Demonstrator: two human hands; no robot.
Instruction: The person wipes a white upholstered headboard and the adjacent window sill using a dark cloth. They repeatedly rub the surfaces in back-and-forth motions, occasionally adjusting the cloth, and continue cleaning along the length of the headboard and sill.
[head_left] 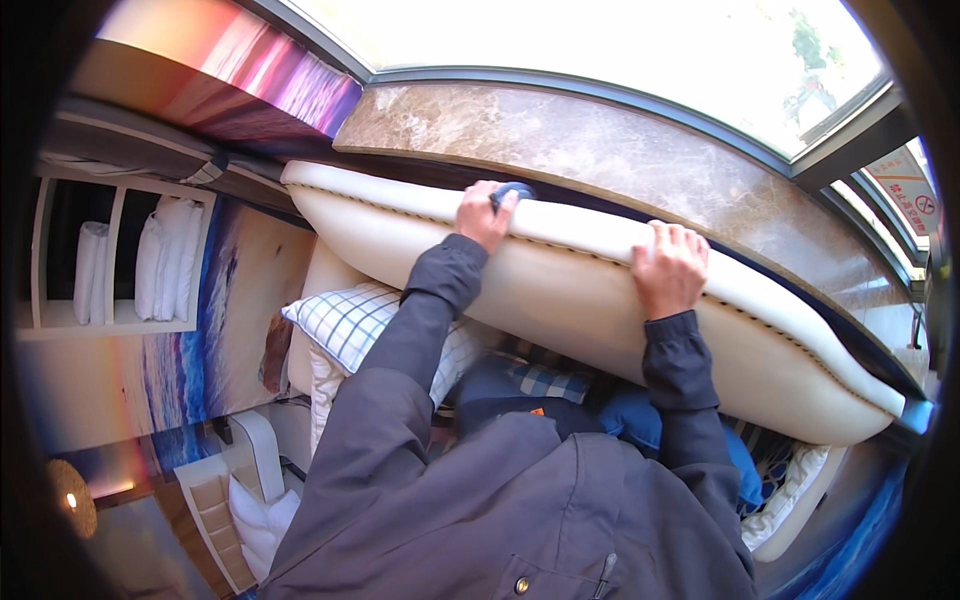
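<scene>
A long cream padded headboard (570, 290), edged with a row of dark studs, runs slantwise in front of me below a marble window sill (540, 140). My left hand (484, 214) is closed at its top edge around a small dark blue-grey thing (513, 193), perhaps a bunched cloth; its kind is unclear. Farther right, my right hand (670, 268) has its fingers curled over the same padded edge, gripping it. Below my left forearm lies a white pillow with blue checks (350, 318). My arms and jacket hide much of the bedding.
Beyond the sill is a bright window (600, 45) in a dark frame. Blue pillows (635, 415) lie under my right arm. On the left, a white wall shelf (125, 320) holds rolled white textiles (168, 258). A lit round lamp (72, 498) shows at lower left.
</scene>
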